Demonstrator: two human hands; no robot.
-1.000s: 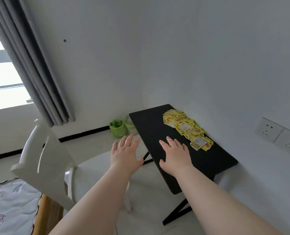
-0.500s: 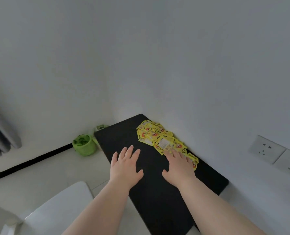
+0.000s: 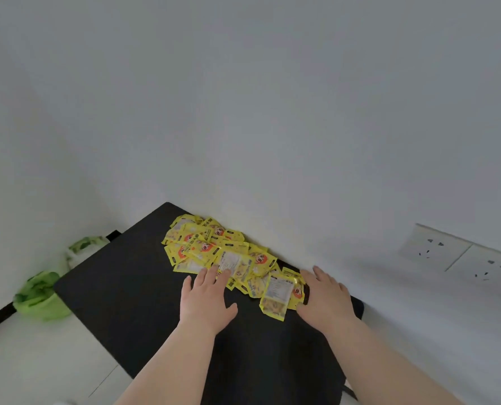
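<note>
A heap of several small yellow sachets (image 3: 214, 249) lies along the wall side of a black table (image 3: 144, 287). My left hand (image 3: 205, 299) is flat with straight fingers, its fingertips touching the near edge of the heap. My right hand (image 3: 325, 296) lies flat at the right end of the heap, beside a yellow sachet (image 3: 278, 293) that sticks out toward me. Neither hand holds anything.
The table stands against a white wall with two sockets (image 3: 460, 255) to the right. On the pale floor at left sit a green bin with a bag (image 3: 40, 299) and a green-and-white container (image 3: 82, 249) behind it.
The view swung down and right, losing the curtain and white chair. Both hands moved forward over the black table and now reach the heap of sachets.
</note>
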